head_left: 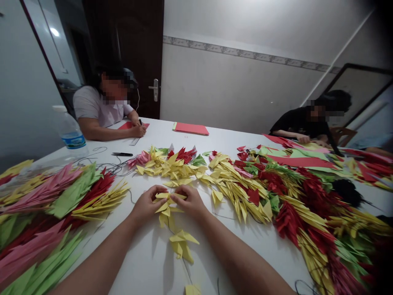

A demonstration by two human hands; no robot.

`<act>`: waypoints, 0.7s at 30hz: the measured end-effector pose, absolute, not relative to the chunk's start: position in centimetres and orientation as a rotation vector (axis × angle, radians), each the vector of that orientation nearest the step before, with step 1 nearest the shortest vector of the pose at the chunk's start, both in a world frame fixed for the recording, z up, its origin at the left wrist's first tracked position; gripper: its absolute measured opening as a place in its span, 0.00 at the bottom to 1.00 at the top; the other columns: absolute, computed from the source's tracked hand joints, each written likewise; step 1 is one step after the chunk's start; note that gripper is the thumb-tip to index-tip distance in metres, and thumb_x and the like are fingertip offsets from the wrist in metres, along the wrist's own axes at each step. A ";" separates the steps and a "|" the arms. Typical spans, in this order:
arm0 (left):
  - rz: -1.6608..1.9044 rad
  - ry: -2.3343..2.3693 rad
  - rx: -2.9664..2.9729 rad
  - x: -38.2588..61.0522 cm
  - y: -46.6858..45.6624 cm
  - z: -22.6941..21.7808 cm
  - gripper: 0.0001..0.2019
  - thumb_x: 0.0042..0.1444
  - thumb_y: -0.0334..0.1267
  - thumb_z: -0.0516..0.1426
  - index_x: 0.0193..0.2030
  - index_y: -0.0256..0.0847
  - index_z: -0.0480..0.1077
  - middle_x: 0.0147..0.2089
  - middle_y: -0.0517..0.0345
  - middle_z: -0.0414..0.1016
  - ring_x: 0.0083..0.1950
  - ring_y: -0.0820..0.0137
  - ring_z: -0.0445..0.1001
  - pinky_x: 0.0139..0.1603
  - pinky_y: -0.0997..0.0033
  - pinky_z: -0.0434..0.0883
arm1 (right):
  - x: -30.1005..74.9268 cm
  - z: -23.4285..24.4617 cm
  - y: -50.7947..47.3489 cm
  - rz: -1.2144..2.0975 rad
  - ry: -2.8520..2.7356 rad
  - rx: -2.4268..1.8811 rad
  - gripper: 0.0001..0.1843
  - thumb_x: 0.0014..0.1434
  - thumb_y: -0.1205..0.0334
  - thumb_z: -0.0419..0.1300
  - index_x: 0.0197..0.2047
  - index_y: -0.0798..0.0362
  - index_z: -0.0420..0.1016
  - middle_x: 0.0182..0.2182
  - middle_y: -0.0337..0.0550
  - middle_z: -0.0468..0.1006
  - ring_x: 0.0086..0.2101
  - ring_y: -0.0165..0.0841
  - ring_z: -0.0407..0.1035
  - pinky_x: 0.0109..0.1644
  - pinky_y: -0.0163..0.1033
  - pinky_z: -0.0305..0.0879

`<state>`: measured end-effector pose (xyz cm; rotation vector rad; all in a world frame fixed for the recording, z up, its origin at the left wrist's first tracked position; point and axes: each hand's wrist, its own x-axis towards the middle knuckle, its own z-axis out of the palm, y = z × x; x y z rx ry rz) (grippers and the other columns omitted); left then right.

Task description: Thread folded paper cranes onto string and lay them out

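A yellow paper crane (166, 198) is pinched between the fingertips of both my hands, a little above the white table. My left hand (150, 205) grips its left wing, fingers closed. On the opposite wing, my right hand (190, 201) is closed in the same way. Below hang more yellow folded cranes (181, 243) on a dark string (187, 270), running down toward the table's near edge. Just beyond my hands lies a pile of yellow cranes (176, 172).
Folded paper bundles (73, 188) cover the left side; long strands of coloured cranes (285, 205) fill the right. A water bottle (72, 133), small black snips (122, 154) and stacked red paper (192, 128) lie farther off. Two people (101, 106) work across the table.
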<state>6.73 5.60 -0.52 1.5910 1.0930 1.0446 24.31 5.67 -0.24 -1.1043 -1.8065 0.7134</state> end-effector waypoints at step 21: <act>0.949 1.034 1.367 6.9 5.0 0.3 0.17 0.44 0.50 0.58 0.24 0.38 0.60 0.23 0.64 0.64 0.24 0.76 0.63 0.26 0.78 0.61 | 24.6 -0.7 6.3 1.425 -1.529 -0.849 0.16 0.47 0.49 0.61 0.28 0.53 0.63 0.26 0.34 0.63 0.28 0.26 0.59 0.32 0.31 0.59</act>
